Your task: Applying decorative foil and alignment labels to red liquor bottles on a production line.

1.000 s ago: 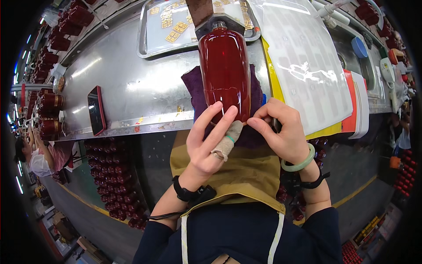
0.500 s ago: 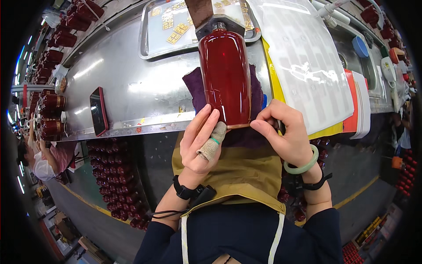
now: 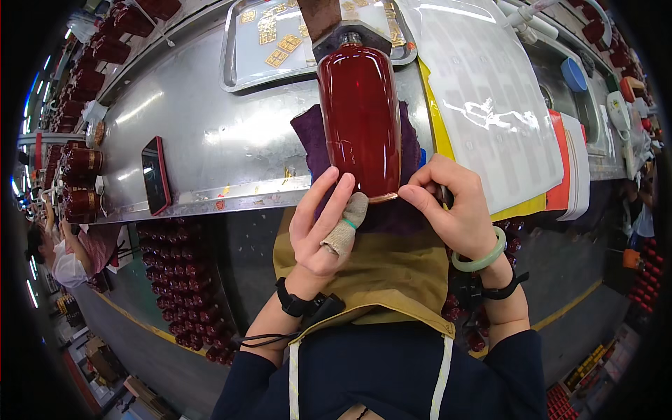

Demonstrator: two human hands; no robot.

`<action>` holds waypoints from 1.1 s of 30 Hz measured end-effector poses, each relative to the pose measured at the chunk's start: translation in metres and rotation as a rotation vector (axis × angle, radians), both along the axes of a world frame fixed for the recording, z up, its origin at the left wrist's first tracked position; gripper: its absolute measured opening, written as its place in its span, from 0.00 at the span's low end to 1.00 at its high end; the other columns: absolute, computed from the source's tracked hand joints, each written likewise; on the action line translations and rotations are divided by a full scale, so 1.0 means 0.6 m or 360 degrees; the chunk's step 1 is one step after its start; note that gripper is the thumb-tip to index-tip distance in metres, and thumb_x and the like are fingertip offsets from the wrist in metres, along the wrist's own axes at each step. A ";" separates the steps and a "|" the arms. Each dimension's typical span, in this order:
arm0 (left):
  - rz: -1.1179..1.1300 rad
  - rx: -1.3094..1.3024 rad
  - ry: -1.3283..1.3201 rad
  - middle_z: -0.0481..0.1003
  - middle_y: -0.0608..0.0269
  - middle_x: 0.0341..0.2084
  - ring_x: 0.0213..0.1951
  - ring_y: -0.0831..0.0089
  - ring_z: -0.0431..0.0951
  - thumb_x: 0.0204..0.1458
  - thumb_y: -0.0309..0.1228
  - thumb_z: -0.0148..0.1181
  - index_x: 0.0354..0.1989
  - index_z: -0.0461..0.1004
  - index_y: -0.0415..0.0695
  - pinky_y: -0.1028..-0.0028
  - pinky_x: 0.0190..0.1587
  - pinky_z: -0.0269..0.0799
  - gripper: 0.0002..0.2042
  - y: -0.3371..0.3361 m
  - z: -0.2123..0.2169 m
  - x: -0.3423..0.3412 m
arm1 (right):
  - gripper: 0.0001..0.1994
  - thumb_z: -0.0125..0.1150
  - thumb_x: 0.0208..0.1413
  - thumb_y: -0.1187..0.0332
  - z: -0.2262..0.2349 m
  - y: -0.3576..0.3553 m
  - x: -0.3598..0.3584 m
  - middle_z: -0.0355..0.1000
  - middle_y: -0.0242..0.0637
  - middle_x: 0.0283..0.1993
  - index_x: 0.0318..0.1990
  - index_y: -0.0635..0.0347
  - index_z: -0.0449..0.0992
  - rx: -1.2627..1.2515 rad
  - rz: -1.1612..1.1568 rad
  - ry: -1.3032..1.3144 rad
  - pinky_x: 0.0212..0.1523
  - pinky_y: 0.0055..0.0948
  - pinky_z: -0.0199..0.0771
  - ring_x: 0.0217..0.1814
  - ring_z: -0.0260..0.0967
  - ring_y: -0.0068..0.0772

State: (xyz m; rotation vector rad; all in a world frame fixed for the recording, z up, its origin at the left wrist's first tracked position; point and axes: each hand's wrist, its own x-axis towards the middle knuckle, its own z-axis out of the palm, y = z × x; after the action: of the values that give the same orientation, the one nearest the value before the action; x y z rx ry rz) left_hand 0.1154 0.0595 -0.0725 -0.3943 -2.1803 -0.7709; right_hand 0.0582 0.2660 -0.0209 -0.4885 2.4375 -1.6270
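Observation:
A glossy dark red glass bottle (image 3: 360,119) lies with its base toward me, its neck resting in a notched metal holder (image 3: 351,33). My left hand (image 3: 325,227) is at the lower left of the base, its thumb and fingertips against the bottle. A grey cloth finger cover (image 3: 345,227) with a green band is on one of its digits. My right hand (image 3: 448,203) is closed in a pinch at the base's lower right corner. Something dark shows inside its curled fingers, too hidden to name. A purple cloth (image 3: 308,136) lies beneath the bottle.
A metal tray (image 3: 241,87) with gold plaques (image 3: 287,43) stands behind the bottle. On the steel table (image 3: 210,140) lies a phone (image 3: 155,175). Clear plastic sheets (image 3: 490,105) cover yellow and red material at right. Several red bottles (image 3: 182,280) stand below; another person (image 3: 77,252) is far left.
The bottle has tilted or turned slightly, and its base edge sits a little differently. My left fingertips have shifted slightly right; my right hand keeps its pinch at the corner.

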 end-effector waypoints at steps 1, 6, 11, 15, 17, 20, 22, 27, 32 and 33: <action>0.0016 -0.0043 -0.0006 0.83 0.51 0.51 0.57 0.49 0.80 0.46 0.15 0.71 0.35 0.84 0.36 0.62 0.53 0.84 0.08 0.002 0.001 0.001 | 0.07 0.74 0.58 0.72 -0.003 0.000 -0.001 0.70 0.35 0.27 0.33 0.65 0.81 0.0005 -0.0010 0.0045 0.28 0.29 0.63 0.25 0.62 0.26; -0.0118 -0.0139 -0.0095 0.84 0.52 0.50 0.60 0.49 0.77 0.47 0.18 0.72 0.37 0.85 0.40 0.59 0.57 0.82 0.09 0.006 0.020 -0.003 | 0.08 0.74 0.58 0.72 -0.015 0.000 -0.003 0.70 0.34 0.27 0.33 0.66 0.81 -0.0001 0.0000 0.0083 0.28 0.29 0.62 0.25 0.61 0.26; -0.0058 0.0154 0.0072 0.83 0.50 0.49 0.53 0.48 0.84 0.45 0.15 0.76 0.43 0.83 0.38 0.61 0.52 0.87 0.15 0.000 -0.004 -0.018 | 0.07 0.74 0.58 0.72 0.001 -0.002 0.003 0.70 0.34 0.27 0.33 0.65 0.81 -0.0015 -0.0001 0.0012 0.28 0.28 0.62 0.24 0.61 0.25; -0.0077 0.0162 0.0056 0.83 0.50 0.49 0.54 0.47 0.83 0.44 0.15 0.77 0.45 0.83 0.36 0.59 0.54 0.86 0.17 -0.007 -0.013 -0.013 | 0.07 0.74 0.58 0.72 0.004 -0.002 0.008 0.69 0.33 0.26 0.33 0.65 0.81 -0.0044 0.0007 0.0025 0.28 0.28 0.62 0.24 0.61 0.24; -0.0082 0.0141 0.0028 0.83 0.48 0.49 0.54 0.46 0.83 0.46 0.14 0.75 0.38 0.82 0.34 0.60 0.53 0.87 0.11 -0.003 0.000 -0.013 | 0.07 0.74 0.58 0.72 0.004 0.001 0.007 0.69 0.33 0.26 0.33 0.65 0.81 -0.0062 0.0003 0.0026 0.28 0.28 0.62 0.24 0.61 0.24; -0.0082 0.0070 0.0008 0.83 0.46 0.50 0.54 0.47 0.82 0.47 0.14 0.72 0.31 0.81 0.33 0.61 0.50 0.88 0.06 -0.001 0.005 -0.010 | 0.07 0.74 0.58 0.72 -0.001 0.003 0.007 0.69 0.33 0.26 0.33 0.65 0.80 -0.0051 -0.0019 0.0035 0.27 0.28 0.61 0.24 0.60 0.24; -0.0070 0.0015 0.0014 0.83 0.47 0.50 0.54 0.47 0.82 0.46 0.14 0.73 0.32 0.81 0.33 0.61 0.48 0.88 0.07 0.001 0.008 -0.009 | 0.08 0.74 0.58 0.72 -0.003 0.001 0.005 0.69 0.33 0.26 0.33 0.65 0.80 -0.0042 -0.0038 0.0036 0.27 0.28 0.61 0.24 0.60 0.24; -0.0062 -0.0113 0.0094 0.83 0.48 0.49 0.53 0.48 0.82 0.45 0.14 0.73 0.30 0.80 0.33 0.61 0.46 0.86 0.07 0.004 0.013 -0.014 | 0.08 0.74 0.58 0.72 -0.008 -0.002 0.005 0.69 0.33 0.26 0.33 0.66 0.80 -0.0046 -0.0045 0.0045 0.27 0.28 0.61 0.24 0.60 0.24; -0.0067 0.0129 0.0077 0.84 0.49 0.45 0.52 0.46 0.83 0.47 0.13 0.72 0.28 0.77 0.33 0.63 0.48 0.89 0.08 -0.002 -0.005 -0.016 | 0.08 0.74 0.58 0.72 -0.002 -0.007 0.007 0.69 0.34 0.27 0.33 0.66 0.80 -0.0068 -0.0033 0.0031 0.28 0.28 0.61 0.24 0.59 0.24; -0.0080 0.0198 0.0106 0.84 0.49 0.46 0.51 0.47 0.84 0.48 0.12 0.72 0.31 0.77 0.33 0.62 0.48 0.88 0.08 -0.001 -0.009 -0.016 | 0.08 0.74 0.58 0.72 0.000 -0.007 0.008 0.69 0.34 0.27 0.33 0.66 0.80 -0.0076 -0.0028 0.0022 0.28 0.28 0.62 0.24 0.60 0.25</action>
State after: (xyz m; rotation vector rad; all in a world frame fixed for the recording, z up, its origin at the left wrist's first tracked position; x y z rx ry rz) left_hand 0.1056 0.0587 -0.0781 -0.4064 -2.0555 -0.9034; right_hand 0.0629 0.2615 -0.0209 -0.4881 2.4242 -1.6980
